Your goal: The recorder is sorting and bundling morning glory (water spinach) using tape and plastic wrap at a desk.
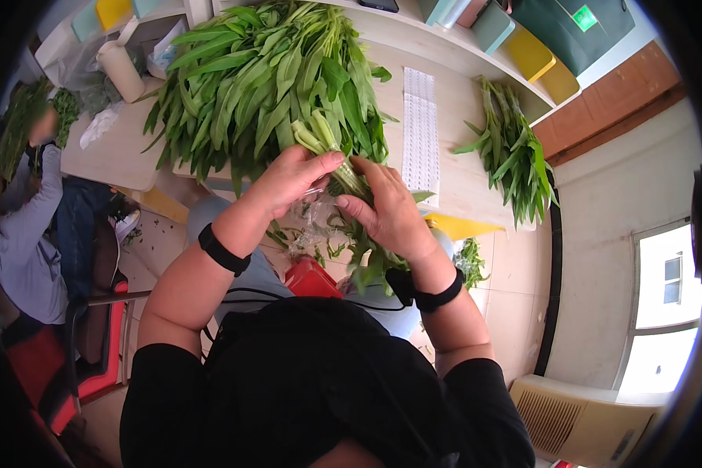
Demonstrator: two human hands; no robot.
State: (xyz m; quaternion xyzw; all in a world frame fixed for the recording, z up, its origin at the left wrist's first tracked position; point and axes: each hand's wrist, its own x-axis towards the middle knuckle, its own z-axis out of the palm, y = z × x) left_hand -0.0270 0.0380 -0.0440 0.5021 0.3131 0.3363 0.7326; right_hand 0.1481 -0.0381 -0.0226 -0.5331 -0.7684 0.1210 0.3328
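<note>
Both hands are around a small bunch of leafy green stems (pixel 351 180), with its pale cut ends pointing up and away and its leaves hanging towards my lap. My left hand (pixel 298 175) grips the bunch near the cut ends, thumb across the stems. My right hand (pixel 386 205) closes round it lower down, from the right. Clear plastic film (pixel 314 219) hangs below my left hand. Just beyond my hands, a large heap of long-leaved greens (pixel 269 88) covers much of the desk. A strip of printed white labels (pixel 420 134) lies right of the heap.
A smaller bunch of greens (pixel 512 146) lies on the desk's right part. At the left are a cream bottle (pixel 121 70), crumpled tissue (pixel 100 126) and a seated co-worker (pixel 29 228) beside greens. A red container (pixel 311 278) is between my legs; leaf scraps (pixel 471 263) lie below the desk.
</note>
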